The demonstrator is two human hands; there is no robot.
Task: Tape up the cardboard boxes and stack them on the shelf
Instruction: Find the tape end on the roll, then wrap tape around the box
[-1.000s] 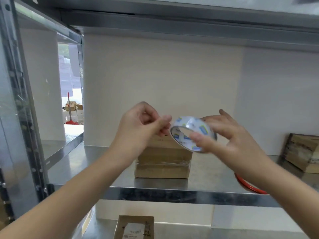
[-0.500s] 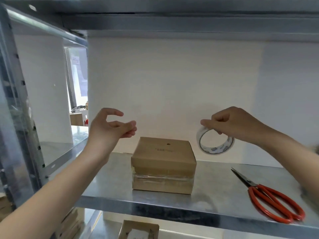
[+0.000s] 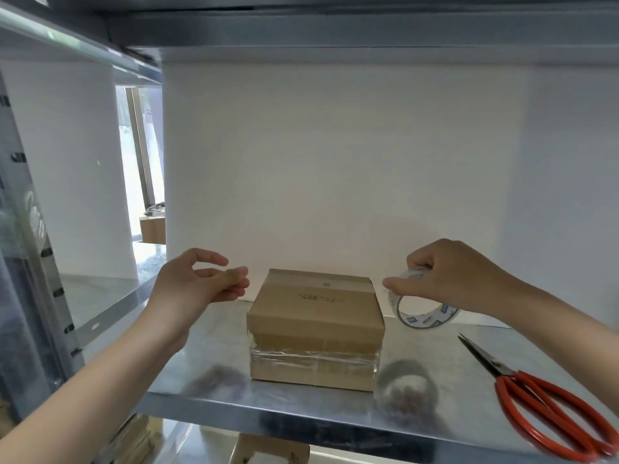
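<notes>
Shelf (image 3: 207,363), box (image 3: 315,316), tape (image 3: 427,322) (print illegible)

Centre frame, plain brown cardboard box (image 3: 315,316) with small dark print on top and a glossy clear band; right, clear tape roll (image 3: 425,320) printed white and blue; lower right, orange-red-handled, dark-bladed scissors (image 3: 505,380); silvery shelf (image 3: 301,406), white wall (image 3: 335,162).

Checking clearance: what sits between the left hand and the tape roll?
In the head view, only the cardboard box lies between the left hand and the tape roll.
</notes>
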